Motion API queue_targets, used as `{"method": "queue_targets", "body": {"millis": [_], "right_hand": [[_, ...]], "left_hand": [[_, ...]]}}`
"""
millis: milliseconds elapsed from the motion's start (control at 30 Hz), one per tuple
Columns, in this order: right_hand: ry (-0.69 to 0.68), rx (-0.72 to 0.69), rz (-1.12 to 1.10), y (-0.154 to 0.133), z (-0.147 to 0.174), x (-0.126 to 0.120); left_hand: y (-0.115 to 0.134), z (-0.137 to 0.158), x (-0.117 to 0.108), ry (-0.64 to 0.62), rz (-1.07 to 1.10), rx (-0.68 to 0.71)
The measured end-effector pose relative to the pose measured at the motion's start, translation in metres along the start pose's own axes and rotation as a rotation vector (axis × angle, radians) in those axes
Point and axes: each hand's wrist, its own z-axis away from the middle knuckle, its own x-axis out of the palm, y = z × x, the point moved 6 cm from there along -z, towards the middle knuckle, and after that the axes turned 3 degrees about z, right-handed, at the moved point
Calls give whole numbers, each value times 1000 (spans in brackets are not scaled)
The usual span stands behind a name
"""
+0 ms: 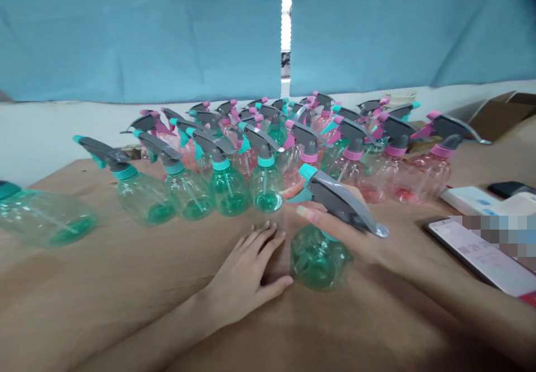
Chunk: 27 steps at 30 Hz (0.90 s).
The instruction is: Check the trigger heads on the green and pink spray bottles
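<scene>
My right hand [347, 221] is closed around the neck of a green spray bottle [320, 260] with a grey trigger head and turquoise nozzle. The bottle is close in front of me, its head slanting down to the right. Beside it on the left, my left hand [253, 263] lies on the table with its fingers spread and nothing in it; the thumb tip is close to the bottle's base, and I cannot tell if they touch. Just beyond my fingertips stands another green spray bottle [268, 185] in the front row.
Several green and pink spray bottles [228, 190] stand in rows across the brown table [167, 282]. One clear-green bottle [46, 215] is at the far left. A phone [481, 254] and a white device [469, 200] lie at right, near a cardboard box [498, 118]. Blue cloth [146, 37] hangs behind.
</scene>
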Motion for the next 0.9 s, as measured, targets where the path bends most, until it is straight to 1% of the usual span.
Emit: {"method": "queue_targets", "body": {"millis": [133,300,433,567,667,800,900], "right_hand": [[5,20,-31,7,-1,4],[42,2,-150,3,-2,3],[42,0,-108,2,-2,5],[94,-85,-72,3,-2,5],[86,-130,-58,6,0,6],[60,-133,-56,8,1,8],[39,-109,-37,6,2,8]], "left_hand": [[1,-1,-1,-3,-1,8],[2,-2,-1,-12,1,4],[2,-2,-1,-11,6,14],[1,-2,0,-16,-2,13],[1,-3,0,-25,6,5],[2,-2,0,-23,13,5],[1,-2,1,-20,9,4]]}}
